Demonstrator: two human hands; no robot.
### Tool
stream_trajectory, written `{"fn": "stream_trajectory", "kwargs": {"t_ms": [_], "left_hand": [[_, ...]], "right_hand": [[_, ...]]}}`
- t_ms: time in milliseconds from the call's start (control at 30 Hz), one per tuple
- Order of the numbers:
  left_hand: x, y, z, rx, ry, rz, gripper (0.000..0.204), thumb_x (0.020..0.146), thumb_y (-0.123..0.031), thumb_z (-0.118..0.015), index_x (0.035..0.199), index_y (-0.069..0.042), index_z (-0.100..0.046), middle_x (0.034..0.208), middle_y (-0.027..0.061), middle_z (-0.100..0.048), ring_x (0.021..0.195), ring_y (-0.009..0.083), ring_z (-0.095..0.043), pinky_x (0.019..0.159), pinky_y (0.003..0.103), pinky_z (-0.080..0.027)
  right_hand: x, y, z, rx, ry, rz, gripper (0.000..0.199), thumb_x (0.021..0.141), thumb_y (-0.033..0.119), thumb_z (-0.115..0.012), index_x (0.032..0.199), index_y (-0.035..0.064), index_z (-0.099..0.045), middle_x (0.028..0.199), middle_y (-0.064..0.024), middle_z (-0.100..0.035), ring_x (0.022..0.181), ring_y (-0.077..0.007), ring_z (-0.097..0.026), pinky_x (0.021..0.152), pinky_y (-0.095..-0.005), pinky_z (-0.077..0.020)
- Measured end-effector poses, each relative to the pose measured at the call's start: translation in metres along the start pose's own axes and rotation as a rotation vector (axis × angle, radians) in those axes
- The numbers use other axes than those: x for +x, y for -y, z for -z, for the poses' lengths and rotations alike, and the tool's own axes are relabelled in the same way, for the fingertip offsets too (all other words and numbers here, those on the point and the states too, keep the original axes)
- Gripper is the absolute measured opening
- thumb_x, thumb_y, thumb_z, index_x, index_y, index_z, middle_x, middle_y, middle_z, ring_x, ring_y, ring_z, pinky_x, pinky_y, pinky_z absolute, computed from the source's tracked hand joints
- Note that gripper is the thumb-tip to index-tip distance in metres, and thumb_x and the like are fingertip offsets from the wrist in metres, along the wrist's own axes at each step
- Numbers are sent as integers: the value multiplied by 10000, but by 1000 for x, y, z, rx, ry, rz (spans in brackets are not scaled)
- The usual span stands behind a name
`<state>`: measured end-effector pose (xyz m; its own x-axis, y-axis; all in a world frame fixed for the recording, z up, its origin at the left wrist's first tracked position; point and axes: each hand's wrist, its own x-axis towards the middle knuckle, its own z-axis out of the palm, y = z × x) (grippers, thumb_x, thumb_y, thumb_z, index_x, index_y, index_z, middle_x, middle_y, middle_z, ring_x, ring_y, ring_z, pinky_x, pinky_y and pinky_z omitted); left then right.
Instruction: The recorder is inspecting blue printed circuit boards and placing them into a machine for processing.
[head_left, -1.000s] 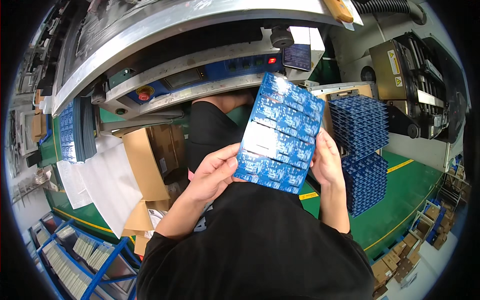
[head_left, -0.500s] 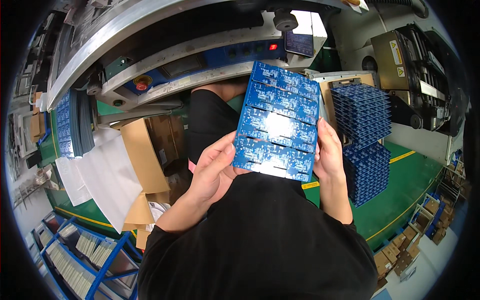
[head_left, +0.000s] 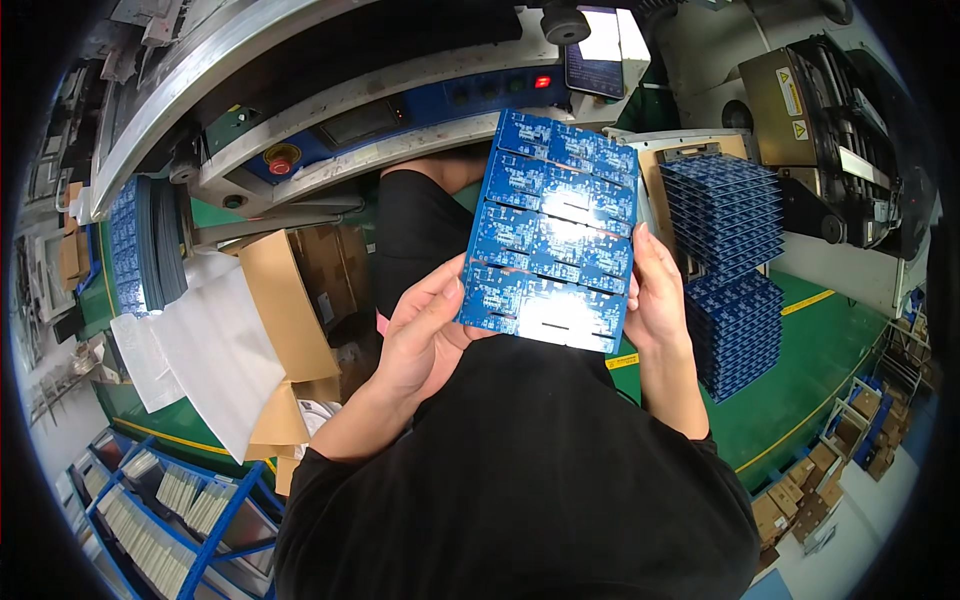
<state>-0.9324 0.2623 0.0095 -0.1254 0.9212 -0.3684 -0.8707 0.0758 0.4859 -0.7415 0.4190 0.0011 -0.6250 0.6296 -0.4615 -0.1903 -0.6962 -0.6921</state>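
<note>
A blue printed circuit board panel (head_left: 545,235) is held up in front of my body, tilted, with bright glare on its middle and lower part. My left hand (head_left: 425,325) grips its lower left edge, thumb on the near face and the other fingers behind. On the opposite edge, my right hand (head_left: 656,290) is closed around the lower right side. The fingers behind the panel are mostly hidden. Just right of my right hand rises a tall stack of similar blue circuit boards (head_left: 735,335).
Ahead stands a machine with a blue control panel, a red emergency button (head_left: 282,160) and a phone (head_left: 596,72) on its edge. An open cardboard box (head_left: 275,290) with white foam sheet (head_left: 215,345) is at left. A blue rack (head_left: 215,530) holds white panels. Dark equipment (head_left: 815,130) stands right.
The board has shifted slightly up and left and its glare has moved across the surface. Both hands keep their hold on its edges.
</note>
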Motion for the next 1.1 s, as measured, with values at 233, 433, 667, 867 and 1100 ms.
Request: {"fn": "stream_trajectory", "kwargs": {"t_ms": [233,433,667,867,1100], "left_hand": [[-8,0,7,80,17,16,543,961,-245,-498,1360,93,-349,1267,163,-557,1129,220,-583,977,365,-458],[-10,0,10,138,58,10,557,961,-256,-504,1374,85,-351,1285,147,-549,1150,200,-563,995,346,-430],[-10,0,14,170,30,-9,571,951,-263,-524,1369,89,-356,1282,151,-550,1147,205,-564,996,343,-426],[7,-5,13,194,62,49,554,965,-262,-505,1373,81,-354,1272,143,-556,1143,208,-566,979,348,-441],[39,7,16,163,168,170,490,998,-262,-440,1383,34,-374,1259,115,-566,1120,176,-569,947,330,-452]], "right_hand": [[-9,-3,-2,-56,27,24,370,1016,353,-406,1057,17,-555,636,42,-496,492,2,-350,438,-144,-274],[-11,-12,8,-22,55,13,395,1015,380,-392,1086,21,-542,629,41,-473,504,-11,-345,456,-158,-270],[-7,-17,16,-65,100,59,376,1015,377,-391,1104,39,-531,633,34,-460,511,-24,-350,477,-176,-272],[-10,-16,11,-88,58,81,388,1014,362,-398,1145,19,-524,673,29,-505,520,-26,-380,480,-176,-296],[-21,-4,24,-155,-77,131,392,1015,320,-408,1187,-13,-523,720,19,-557,522,-30,-422,473,-169,-333]]}}
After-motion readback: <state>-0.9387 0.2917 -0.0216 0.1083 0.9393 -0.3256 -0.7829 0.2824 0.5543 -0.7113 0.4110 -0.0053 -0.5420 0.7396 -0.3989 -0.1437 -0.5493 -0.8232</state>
